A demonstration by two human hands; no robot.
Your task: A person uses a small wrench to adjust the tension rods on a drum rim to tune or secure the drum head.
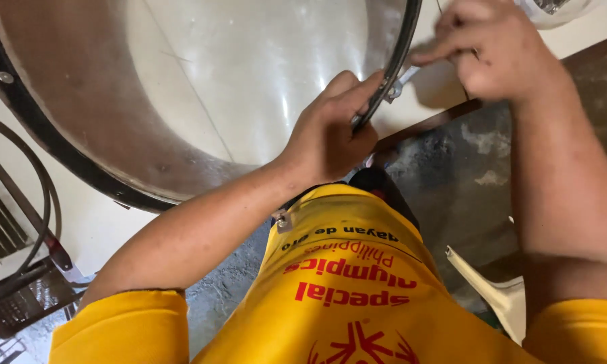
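1. While I look down from the head camera, a large round metal drum (202, 87) fills the upper left of the view, its shiny inner wall and pale bottom open toward me.
2. A dark rim band (398, 57) runs around the drum's edge, curving down the right side and along the lower left.
3. My left hand (334, 131) is closed over that band at the drum's right edge: the thumb lies along the outside of the rim and the fingers curl over it, gripping it firmly.
4. My right hand (492, 47) sits just beyond the drum's right edge, near the top of the view, fingers bunched tight and pinching something small; I cannot tell what it is.
5. Between the two hands, a small metal bracket (396, 86) shows on the outside of the rim band, just beside my left fingertips.
6. Below the hands, my yellow shirt (350, 290) covers the bottom middle.
7. At the left edge, black cables (44, 195) loop over a metal frame (20, 283).
8. A white plastic piece (492, 290) lies on the grey floor (452, 175) at the lower right.
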